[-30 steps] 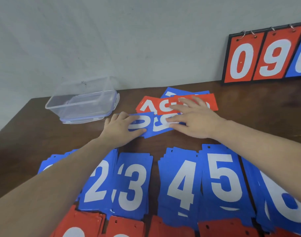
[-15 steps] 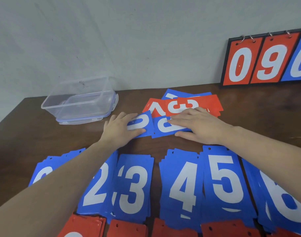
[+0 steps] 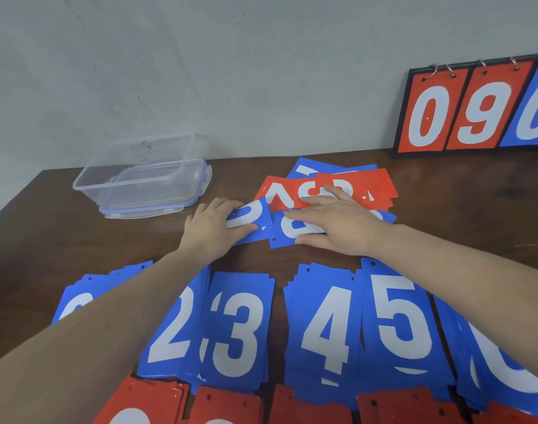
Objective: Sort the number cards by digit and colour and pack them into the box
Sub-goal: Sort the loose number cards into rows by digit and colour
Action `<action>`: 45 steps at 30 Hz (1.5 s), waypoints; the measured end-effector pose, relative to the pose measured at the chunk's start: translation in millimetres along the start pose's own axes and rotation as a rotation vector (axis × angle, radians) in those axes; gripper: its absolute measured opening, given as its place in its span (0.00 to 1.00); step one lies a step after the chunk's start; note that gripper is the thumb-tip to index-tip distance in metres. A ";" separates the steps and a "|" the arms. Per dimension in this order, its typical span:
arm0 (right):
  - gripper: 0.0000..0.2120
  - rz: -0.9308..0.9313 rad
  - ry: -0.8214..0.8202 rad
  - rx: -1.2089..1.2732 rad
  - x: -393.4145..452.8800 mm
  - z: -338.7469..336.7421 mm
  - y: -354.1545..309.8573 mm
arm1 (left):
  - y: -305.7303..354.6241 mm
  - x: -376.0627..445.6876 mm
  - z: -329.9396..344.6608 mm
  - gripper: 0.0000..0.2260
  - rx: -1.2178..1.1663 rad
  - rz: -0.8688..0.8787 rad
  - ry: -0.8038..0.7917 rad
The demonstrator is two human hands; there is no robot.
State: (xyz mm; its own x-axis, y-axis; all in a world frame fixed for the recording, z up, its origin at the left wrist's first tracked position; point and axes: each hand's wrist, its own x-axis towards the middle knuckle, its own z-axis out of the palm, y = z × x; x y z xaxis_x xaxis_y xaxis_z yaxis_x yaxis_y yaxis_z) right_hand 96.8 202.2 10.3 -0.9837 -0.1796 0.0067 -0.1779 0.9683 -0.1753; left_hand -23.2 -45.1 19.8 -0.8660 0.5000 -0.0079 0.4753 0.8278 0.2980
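Observation:
A loose heap of red cards and blue cards lies at the table's middle back. My left hand rests on a blue card with a rounded white digit, thumb lying across its near edge. Beside it, my right hand lies flat on a blue 8 card, its fingertips reaching the red cards. The clear plastic box stands open and holds nothing, left of the heap. Sorted blue piles sit nearer me: 2, 3, 4, 5.
More blue piles lie at the near left and near right, partly under my forearms. Red piles line the near edge. A flip scoreboard leans on the wall at the back right. Dark wooden table.
My right hand has slid slightly toward me, uncovering more of the red cards. The two blue cards now lie side by side. My left hand has hardly moved.

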 end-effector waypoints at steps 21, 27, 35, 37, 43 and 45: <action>0.35 -0.044 0.079 0.031 -5.4 8.4 4.5 | 12.4 -30.4 -15.2 0.18 -0.190 -0.053 -0.013; 0.10 -0.041 0.191 0.117 -10.1 -3.2 -5.1 | 15.7 -27.1 -14.5 0.22 -0.254 -0.097 -0.008; 0.30 0.295 0.125 0.535 -4.0 -21.5 -6.7 | 22.6 -24.8 -16.5 0.31 -0.453 -0.183 0.014; 0.32 0.376 0.126 0.565 -0.4 -23.0 -6.1 | 26.8 -24.0 -18.8 0.32 -0.482 -0.209 0.007; 0.31 0.592 0.207 0.992 1.8 -36.1 -2.9 | 36.2 -26.4 -28.0 0.21 -0.567 -0.235 0.065; 0.29 0.671 0.212 1.104 -3.1 -43.6 -6.6 | 36.6 -27.9 -31.1 0.14 -0.685 -0.249 0.099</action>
State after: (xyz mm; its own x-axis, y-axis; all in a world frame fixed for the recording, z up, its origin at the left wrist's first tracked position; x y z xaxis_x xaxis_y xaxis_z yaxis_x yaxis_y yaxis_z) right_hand 100.0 204.0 54.4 -0.8751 0.4079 -0.2605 0.3597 0.1879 -0.9140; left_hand 13.5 -36.6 60.7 -0.9610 0.2658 -0.0771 0.0865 0.5530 0.8286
